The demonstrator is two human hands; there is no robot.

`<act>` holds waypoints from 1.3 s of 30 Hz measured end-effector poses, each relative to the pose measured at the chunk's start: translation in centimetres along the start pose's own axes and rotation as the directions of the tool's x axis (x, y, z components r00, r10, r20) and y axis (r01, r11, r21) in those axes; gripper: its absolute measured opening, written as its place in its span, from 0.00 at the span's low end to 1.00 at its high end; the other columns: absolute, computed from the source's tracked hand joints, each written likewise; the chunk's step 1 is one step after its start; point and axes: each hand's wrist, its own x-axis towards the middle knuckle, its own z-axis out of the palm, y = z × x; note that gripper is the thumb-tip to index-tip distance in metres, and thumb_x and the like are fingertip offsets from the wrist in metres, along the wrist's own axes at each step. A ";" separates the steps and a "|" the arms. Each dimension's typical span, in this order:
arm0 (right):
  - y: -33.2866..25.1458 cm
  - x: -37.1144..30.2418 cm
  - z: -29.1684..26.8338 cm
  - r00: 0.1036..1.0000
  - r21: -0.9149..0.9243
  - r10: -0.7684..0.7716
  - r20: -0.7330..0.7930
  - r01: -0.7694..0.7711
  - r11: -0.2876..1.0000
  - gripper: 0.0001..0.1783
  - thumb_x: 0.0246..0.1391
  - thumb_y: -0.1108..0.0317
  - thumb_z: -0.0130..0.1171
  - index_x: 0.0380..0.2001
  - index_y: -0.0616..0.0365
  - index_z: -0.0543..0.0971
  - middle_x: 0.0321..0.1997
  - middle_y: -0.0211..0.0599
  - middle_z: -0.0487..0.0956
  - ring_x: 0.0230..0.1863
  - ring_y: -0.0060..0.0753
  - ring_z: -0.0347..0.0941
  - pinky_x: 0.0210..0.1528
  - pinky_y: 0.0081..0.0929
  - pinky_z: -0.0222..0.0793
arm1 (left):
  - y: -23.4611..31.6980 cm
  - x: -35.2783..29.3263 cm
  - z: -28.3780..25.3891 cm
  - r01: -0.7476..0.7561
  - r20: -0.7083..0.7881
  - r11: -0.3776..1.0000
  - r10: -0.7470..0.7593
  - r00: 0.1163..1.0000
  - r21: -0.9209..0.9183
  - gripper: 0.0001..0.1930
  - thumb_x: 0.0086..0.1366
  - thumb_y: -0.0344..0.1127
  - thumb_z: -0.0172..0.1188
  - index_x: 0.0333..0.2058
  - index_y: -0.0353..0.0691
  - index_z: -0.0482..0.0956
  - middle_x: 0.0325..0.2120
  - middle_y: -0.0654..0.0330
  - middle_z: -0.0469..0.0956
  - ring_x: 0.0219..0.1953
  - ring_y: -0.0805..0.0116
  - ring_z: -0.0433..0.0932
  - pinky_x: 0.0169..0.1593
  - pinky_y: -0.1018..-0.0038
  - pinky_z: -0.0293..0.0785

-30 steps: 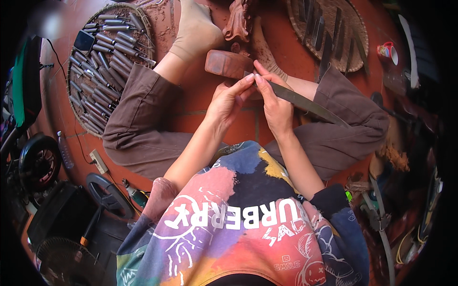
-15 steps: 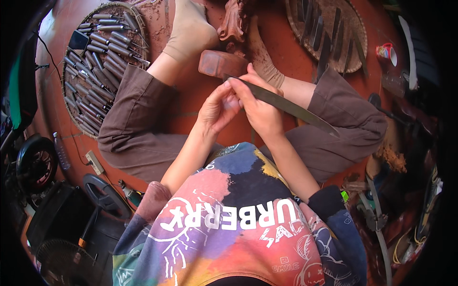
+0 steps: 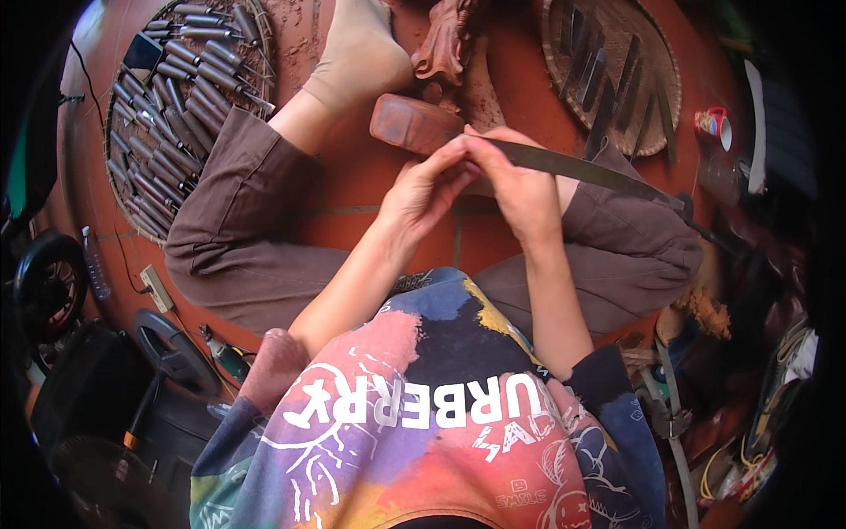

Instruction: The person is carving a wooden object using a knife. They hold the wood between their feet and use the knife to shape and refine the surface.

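At your far left, a clear plastic bottle (image 3: pixel 95 264) is near a woven tray (image 3: pixel 270 66) crowded with slim-handled tools (image 3: pixel 185 123), a dark phone (image 3: pixel 144 53) lying among them. Just below the tray, a pale power strip (image 3: pixel 157 289) lies on the reddish tiled floor (image 3: pixel 339 189). Between your legs, a reddish-brown wooden block (image 3: pixel 410 123) sits just beyond your fingertips, with a carved wooden piece (image 3: pixel 442 44) behind it, between your feet. Your left hand (image 3: pixel 425 196) curls inward, its fingertips meeting those of the right; you cannot tell whether they pinch anything. Your right hand (image 3: pixel 522 189) grips a long, flat, dark blade (image 3: pixel 582 167) by its near-block end, thumb toward the tip; the blade slants rightward over your right leg. Farther right, a second woven tray (image 3: pixel 652 53) bears flat dark strips (image 3: pixel 630 88), and a red mug (image 3: pixel 712 125) lies tilted beside it.
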 end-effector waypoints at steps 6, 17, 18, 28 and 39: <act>-2.8 -0.8 2.0 0.963 -0.469 -0.212 0.168 0.267 0.842 0.07 0.51 0.69 0.60 0.25 0.61 0.77 0.20 0.37 0.76 0.24 0.26 0.76 0.31 0.26 0.70 | 0.4 -1.6 0.7 0.042 0.227 0.975 0.009 0.974 -0.220 0.12 0.62 0.35 0.59 0.43 0.38 0.74 0.48 0.60 0.72 0.52 0.71 0.69 0.61 0.70 0.61; -3.7 -0.1 2.1 0.946 -0.541 -0.200 0.256 0.312 0.781 0.07 0.50 0.69 0.60 0.25 0.62 0.76 0.19 0.37 0.76 0.23 0.25 0.76 0.28 0.25 0.69 | -0.3 -1.1 0.0 0.024 0.282 0.955 0.064 0.957 -0.297 0.16 0.61 0.34 0.60 0.45 0.32 0.72 0.48 0.59 0.72 0.54 0.69 0.69 0.62 0.69 0.59; -3.9 0.1 2.0 0.959 -0.484 -0.159 0.234 0.257 0.837 0.08 0.50 0.69 0.61 0.26 0.63 0.76 0.20 0.36 0.76 0.24 0.22 0.75 0.28 0.23 0.68 | -0.5 -0.8 -0.1 -0.041 0.226 0.966 0.101 0.969 -0.257 0.20 0.61 0.37 0.60 0.49 0.33 0.69 0.48 0.59 0.72 0.54 0.69 0.68 0.62 0.68 0.60; -5.8 0.6 2.6 0.955 -0.584 -0.056 0.292 0.225 0.780 0.09 0.51 0.68 0.61 0.28 0.64 0.78 0.22 0.38 0.77 0.25 0.22 0.73 0.32 0.20 0.68 | -1.4 -0.4 -0.1 -0.051 0.276 0.943 0.147 0.950 -0.329 0.30 0.59 0.44 0.63 0.54 0.34 0.64 0.53 0.57 0.68 0.57 0.65 0.65 0.64 0.66 0.57; -5.5 1.2 2.1 0.912 -0.581 -0.165 0.375 0.370 0.725 0.10 0.52 0.67 0.61 0.29 0.64 0.78 0.26 0.37 0.80 0.28 0.19 0.75 0.32 0.21 0.69 | -1.4 -0.6 0.8 -0.061 0.208 0.918 0.153 0.966 -0.391 0.14 0.61 0.35 0.60 0.44 0.35 0.74 0.48 0.59 0.72 0.53 0.71 0.69 0.58 0.71 0.63</act>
